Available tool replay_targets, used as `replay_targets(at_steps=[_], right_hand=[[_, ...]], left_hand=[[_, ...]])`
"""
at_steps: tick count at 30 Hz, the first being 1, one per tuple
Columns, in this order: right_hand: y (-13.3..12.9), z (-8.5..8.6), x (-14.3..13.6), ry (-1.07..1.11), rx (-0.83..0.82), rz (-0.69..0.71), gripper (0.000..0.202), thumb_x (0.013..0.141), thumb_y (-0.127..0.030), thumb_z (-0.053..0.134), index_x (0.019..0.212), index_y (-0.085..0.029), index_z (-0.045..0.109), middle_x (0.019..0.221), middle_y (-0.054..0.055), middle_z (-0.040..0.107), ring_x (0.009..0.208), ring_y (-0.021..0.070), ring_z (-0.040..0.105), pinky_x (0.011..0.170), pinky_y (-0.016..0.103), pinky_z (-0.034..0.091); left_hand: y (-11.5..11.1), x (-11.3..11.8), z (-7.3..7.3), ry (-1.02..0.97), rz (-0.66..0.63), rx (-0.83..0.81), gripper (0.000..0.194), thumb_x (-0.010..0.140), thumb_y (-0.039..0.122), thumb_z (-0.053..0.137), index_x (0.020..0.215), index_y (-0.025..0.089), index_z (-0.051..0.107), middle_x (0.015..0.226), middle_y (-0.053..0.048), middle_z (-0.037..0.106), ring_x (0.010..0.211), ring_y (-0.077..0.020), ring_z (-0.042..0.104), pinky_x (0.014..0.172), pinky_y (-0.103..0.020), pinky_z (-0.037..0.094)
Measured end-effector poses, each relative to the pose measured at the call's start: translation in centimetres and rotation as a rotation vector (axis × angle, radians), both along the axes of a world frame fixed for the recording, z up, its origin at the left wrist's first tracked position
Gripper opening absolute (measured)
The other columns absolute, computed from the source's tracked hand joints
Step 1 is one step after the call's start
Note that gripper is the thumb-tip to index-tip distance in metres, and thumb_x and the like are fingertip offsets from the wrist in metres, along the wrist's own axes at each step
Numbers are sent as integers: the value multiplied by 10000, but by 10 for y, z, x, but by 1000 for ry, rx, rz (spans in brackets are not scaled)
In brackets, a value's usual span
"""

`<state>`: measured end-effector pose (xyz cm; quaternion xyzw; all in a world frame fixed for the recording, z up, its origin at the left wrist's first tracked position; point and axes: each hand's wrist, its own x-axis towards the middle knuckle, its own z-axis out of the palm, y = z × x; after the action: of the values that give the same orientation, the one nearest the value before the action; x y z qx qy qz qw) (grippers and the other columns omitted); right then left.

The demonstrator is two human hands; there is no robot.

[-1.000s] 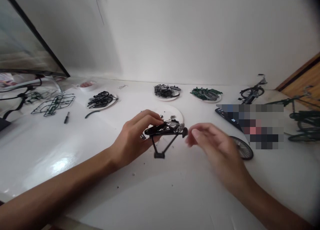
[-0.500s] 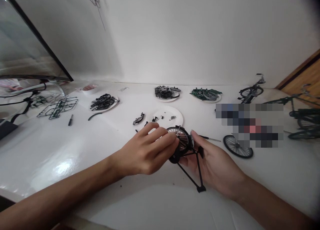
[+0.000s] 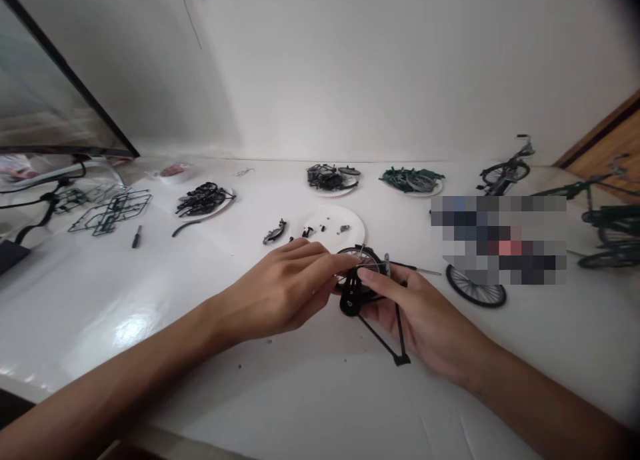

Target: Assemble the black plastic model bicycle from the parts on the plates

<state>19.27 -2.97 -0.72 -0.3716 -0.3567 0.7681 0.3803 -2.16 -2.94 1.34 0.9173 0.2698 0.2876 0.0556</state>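
Observation:
Over the front middle of the white table, both hands are closed on a black model bicycle frame [image 3: 399, 333] with a spoked wheel [image 3: 369, 255] fitted in it. My right hand [image 3: 425, 320] grips it from the right, thumb pressed near the wheel hub and fingers underneath. My left hand [image 3: 285, 283] pinches it from the left beside the hub; its fingertips partly hide the wheel. A black chain cover [image 3: 351, 300] shows between the hands. The frame's tubes point down toward me. Just behind, a white paper plate [image 3: 357, 227] carries several tiny parts.
A screwdriver [image 3: 420, 269] and a loose wheel [image 3: 475, 287] lie to the right, near model bicycles [image 3: 600, 217] and a pixelated patch. Plates of black parts [image 3: 203, 200] and green parts [image 3: 413, 180] stand at the back. Green part frames [image 3: 113, 210] and another screwdriver [image 3: 137, 237] lie left.
My right thumb has moved from the wheel's right edge inward, near the hub. My left fingers have shifted slightly beside it. The view has tilted a little.

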Motion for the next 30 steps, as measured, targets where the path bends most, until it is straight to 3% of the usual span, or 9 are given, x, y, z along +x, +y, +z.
replay_targets(at_steps=[4, 9, 13, 16, 18, 22, 26, 30], right_hand=[[-2, 1, -2, -20, 59, -10, 224, 851, -340, 752, 1005, -178, 733, 998, 82, 759, 905, 206, 731, 748, 301, 599], [-3, 3, -3, -67, 72, -14, 262, 837, -383, 756, 1009, -185, 744, 948, 74, 765, 859, 199, 741, 727, 288, 597], [-6, 5, -4, -137, 90, -21, 253, 815, -388, 772, 965, -186, 742, 908, 62, 760, 825, 196, 746, 703, 281, 596], [-8, 4, -7, -219, 134, -31, 224, 808, -386, 766, 894, -182, 734, 824, 44, 750, 766, 186, 735, 671, 292, 600], [-9, 4, -8, -256, 182, -33, 172, 811, -351, 752, 816, -182, 720, 758, 21, 734, 724, 165, 716, 648, 277, 592], [-9, 2, -7, -364, 262, -41, 108, 798, -245, 719, 719, -185, 678, 690, -18, 690, 656, 125, 665, 602, 234, 551], [-8, 4, -6, -434, 280, -32, 156, 769, -225, 725, 654, -185, 628, 604, -43, 600, 569, 103, 586, 539, 221, 505], [-8, 7, -7, -324, 208, -4, 135, 764, -274, 738, 694, -185, 664, 660, -19, 653, 624, 129, 633, 600, 260, 548]], left_hand=[[0, 3, 1, -130, -18, -84, 362, 952, 48, 522, 1299, 152, 507, 1088, -74, 710, 945, -158, 653, 868, -355, 520], [-1, 1, 2, -156, -47, -37, 315, 932, 46, 538, 1231, 146, 552, 994, -70, 722, 863, -162, 646, 783, -344, 515], [-3, 7, 8, -203, 38, -5, 195, 957, 82, 538, 1134, 142, 593, 973, -73, 699, 857, -162, 629, 767, -329, 510], [-2, 20, 20, -114, 136, -94, 102, 986, 157, 540, 1018, 152, 637, 1010, -77, 653, 856, -157, 615, 728, -294, 507], [1, 30, 29, 37, 175, -149, 142, 983, 187, 556, 876, 149, 641, 943, -57, 627, 726, -131, 587, 616, -265, 468], [7, 42, 40, 292, 129, -168, 264, 942, 137, 576, 679, 151, 558, 753, -37, 575, 588, -125, 527, 503, -265, 376], [7, 44, 36, 262, 174, -157, 263, 894, 95, 580, 653, 175, 512, 624, -18, 554, 482, -115, 466, 422, -266, 282], [-1, 45, 30, 153, 311, -217, 164, 911, 120, 543, 757, 177, 552, 570, 13, 533, 439, -108, 440, 388, -256, 231]])
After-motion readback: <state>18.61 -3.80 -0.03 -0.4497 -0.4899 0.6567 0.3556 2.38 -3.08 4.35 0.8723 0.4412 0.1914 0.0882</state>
